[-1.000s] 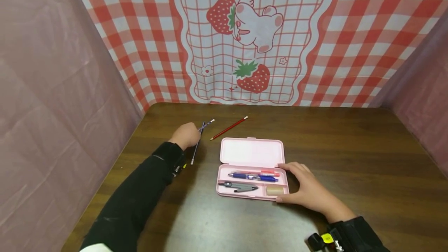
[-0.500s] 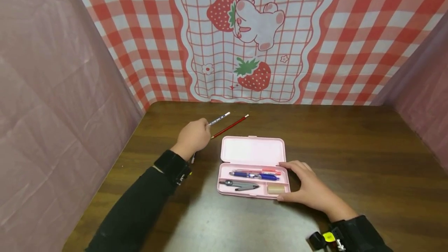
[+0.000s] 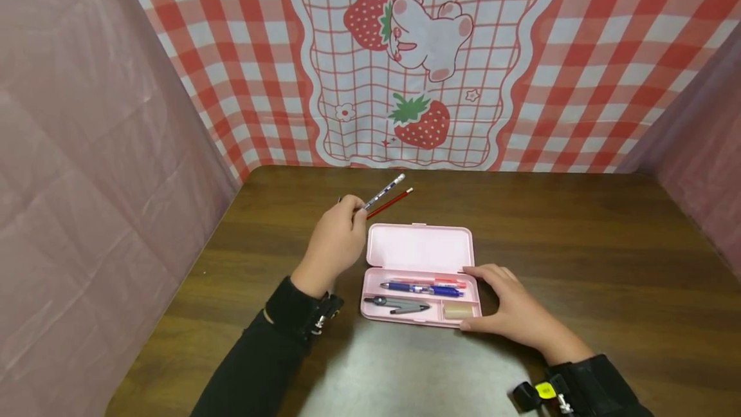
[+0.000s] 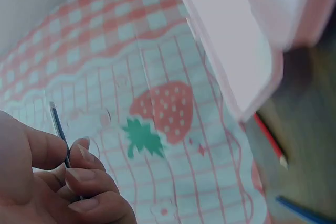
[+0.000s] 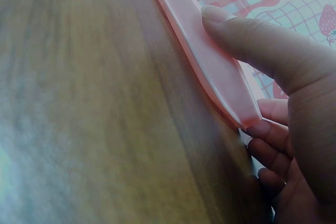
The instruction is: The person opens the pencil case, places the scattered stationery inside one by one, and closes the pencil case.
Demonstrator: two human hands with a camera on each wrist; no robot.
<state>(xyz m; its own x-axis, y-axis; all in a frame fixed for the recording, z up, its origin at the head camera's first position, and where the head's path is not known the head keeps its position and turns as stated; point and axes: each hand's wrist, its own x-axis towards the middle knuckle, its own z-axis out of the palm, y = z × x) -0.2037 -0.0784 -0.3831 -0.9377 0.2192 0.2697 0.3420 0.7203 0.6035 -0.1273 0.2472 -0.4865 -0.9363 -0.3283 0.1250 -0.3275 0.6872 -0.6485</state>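
Observation:
My left hand (image 3: pixel 338 237) pinches a patterned blue-and-white pencil (image 3: pixel 384 190) between thumb and fingers, its white end pointing up and away. In the left wrist view the pencil (image 4: pixel 59 123) runs out past the fingertips. Behind the hand lies a red pencil (image 3: pixel 390 203), partly covered by the fingers. An open pink pencil case (image 3: pixel 421 246) lies on the table with its lid folded back. My right hand (image 3: pixel 518 314) grips the case's right end, thumb on the front edge and fingers at the back. Inside are a blue pen (image 3: pixel 422 289), a red pen (image 3: pixel 448 281) and a compass (image 3: pixel 396 304).
A tan block (image 3: pixel 458 311) fills the case's small right compartment. Another dark blue pencil (image 4: pixel 302 211) shows at the edge of the left wrist view. The wooden table (image 3: pixel 579 230) ends at a red-checked strawberry cloth (image 3: pixel 422 127), with pink curtains (image 3: pixel 116 147) at the sides.
My left hand has picked up the patterned pencil from over the other dark pencil and carried it right, toward the case. My right hand has kept its grip on the case.

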